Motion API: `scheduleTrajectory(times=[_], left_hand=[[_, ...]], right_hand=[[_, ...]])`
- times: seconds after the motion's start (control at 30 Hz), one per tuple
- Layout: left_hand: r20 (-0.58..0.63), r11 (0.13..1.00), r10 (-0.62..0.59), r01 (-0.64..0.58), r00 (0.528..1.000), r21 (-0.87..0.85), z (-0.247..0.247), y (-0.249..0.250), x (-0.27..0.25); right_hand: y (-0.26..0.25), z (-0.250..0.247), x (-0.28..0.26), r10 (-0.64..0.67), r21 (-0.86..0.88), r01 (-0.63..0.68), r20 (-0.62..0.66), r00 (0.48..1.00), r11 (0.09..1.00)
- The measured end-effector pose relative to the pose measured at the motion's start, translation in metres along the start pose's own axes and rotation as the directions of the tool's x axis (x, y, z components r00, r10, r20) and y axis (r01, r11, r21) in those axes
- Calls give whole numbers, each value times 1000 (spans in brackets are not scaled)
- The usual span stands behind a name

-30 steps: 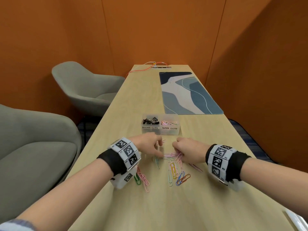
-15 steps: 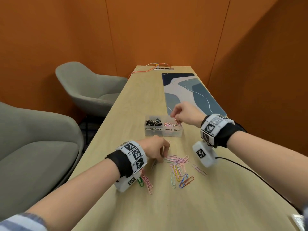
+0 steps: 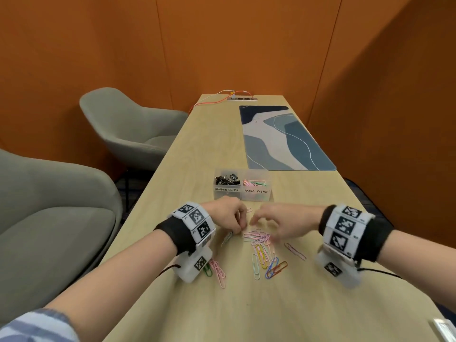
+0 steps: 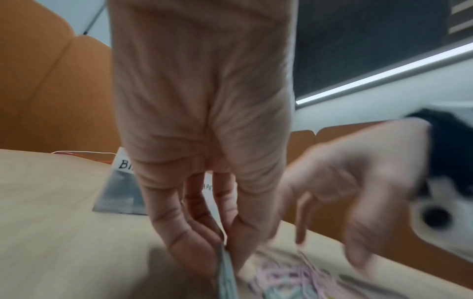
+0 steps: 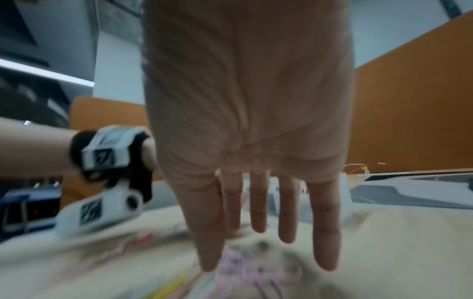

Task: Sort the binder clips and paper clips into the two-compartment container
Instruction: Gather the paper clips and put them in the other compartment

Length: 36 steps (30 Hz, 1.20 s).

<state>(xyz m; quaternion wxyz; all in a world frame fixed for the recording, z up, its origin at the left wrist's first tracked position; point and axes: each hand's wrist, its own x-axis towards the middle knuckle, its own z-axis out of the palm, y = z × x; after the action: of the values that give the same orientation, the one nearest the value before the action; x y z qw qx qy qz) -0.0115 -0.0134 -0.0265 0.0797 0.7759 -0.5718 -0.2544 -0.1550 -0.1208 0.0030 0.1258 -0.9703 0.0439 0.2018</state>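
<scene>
A clear two-compartment container [image 3: 240,193] stands mid-table, with black binder clips [image 3: 227,180] in its left half and paper clips [image 3: 255,182] in its right half. Several coloured paper clips [image 3: 262,251] lie loose on the table in front of it. My left hand [image 3: 232,218] is at the pile's left edge, and its thumb and fingers pinch pale paper clips [image 4: 226,269]. My right hand [image 3: 278,224] hovers over the pile with its fingers [image 5: 258,210] straight and spread, holding nothing. More pink clips [image 3: 218,269] lie by my left wrist.
A blue patterned desk mat [image 3: 283,137] lies beyond the container. An orange cable and a power strip [image 3: 241,97] sit at the far end. Two grey armchairs [image 3: 128,129] stand along the table's left side. A white object [image 3: 444,329] sits at the near right corner.
My right hand came back from the container's paper-clip half to the pile and is now empty. My left hand stayed at the pile's left edge.
</scene>
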Motion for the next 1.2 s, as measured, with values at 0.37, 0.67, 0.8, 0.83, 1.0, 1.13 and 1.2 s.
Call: scheduleTrajectory(times=[0.37,0.67,0.8,0.83,1.0,1.13,1.2], left_hand=[[-395,961,-78,-37,916,-275,-64,21,36],[-605,984,-146,54,783,-167,-59,21,64],[-617,999,10,-39,787,-33,-50,25,37],[-582,998,45,-60,812,-7,-46,24,29],[-215,979,4,39,976,198,-13,10,11],[-170,961,-10,56,985,270,6,4,16],[-204,960,6,52,979,277,7,4,19]], right_hand=[[11,27,6,-6,44,15,-194,981,999],[12,18,15,70,123,-59,-88,994,991],[13,16,16,38,73,-32,-85,996,997],[13,16,16,30,65,-24,-92,995,998],[18,19,15,57,137,-43,-102,993,990],[25,5,17,124,208,-116,-29,992,971],[31,-7,20,167,329,-152,-17,986,932]])
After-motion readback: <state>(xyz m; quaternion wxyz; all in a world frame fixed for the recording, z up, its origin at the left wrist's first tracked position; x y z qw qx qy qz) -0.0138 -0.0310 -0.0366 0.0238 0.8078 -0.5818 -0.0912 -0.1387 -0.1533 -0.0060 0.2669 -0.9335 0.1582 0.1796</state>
